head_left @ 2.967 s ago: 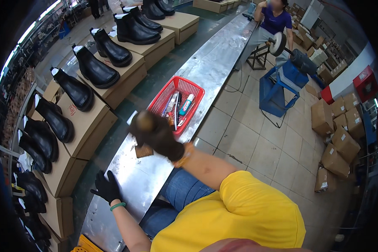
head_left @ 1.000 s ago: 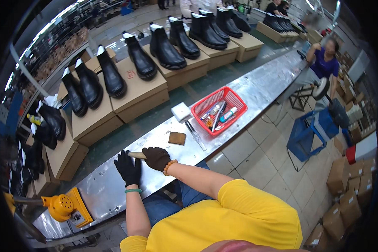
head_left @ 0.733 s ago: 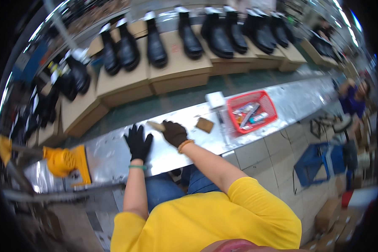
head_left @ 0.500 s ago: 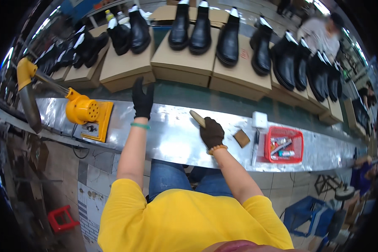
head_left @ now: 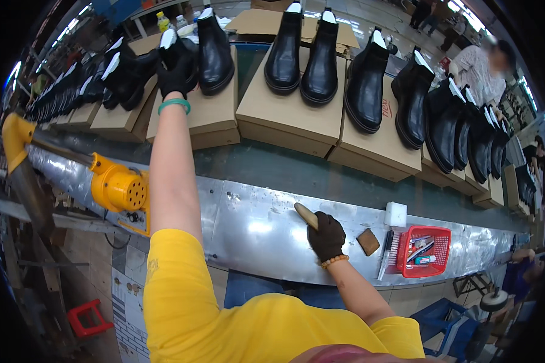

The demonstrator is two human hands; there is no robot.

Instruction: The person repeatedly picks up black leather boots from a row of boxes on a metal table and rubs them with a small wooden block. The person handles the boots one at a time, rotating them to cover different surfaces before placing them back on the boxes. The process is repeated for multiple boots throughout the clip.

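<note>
My left hand (head_left: 174, 80), in a black glove, reaches far across the bench to a black ankle boot (head_left: 184, 51) with white stuffing in its top. The glove lies against the boot, and its fingers blend into the dark leather, so their grip is unclear. A matching boot (head_left: 215, 54) stands just to its right on the same cardboard box (head_left: 215, 124). Over the metal bench (head_left: 248, 242), my right hand (head_left: 327, 237), gloved in dark brown, is closed around a tan, rounded, stick-like piece (head_left: 306, 215) pointing up and left. A brown square pad (head_left: 367, 242) lies right of it.
More boots stand on boxes along the green surface (head_left: 272, 158). At left is a yellow machine with a round perforated head (head_left: 124, 189). To the right are a white block (head_left: 396, 214), a brush (head_left: 389, 254) and a red basket (head_left: 445, 251) of small items. A person (head_left: 478, 72) stands beyond.
My left hand has moved forward and left from above the bench's far edge to the boot. My right hand still holds the tan piece. The view has shifted slightly.
</note>
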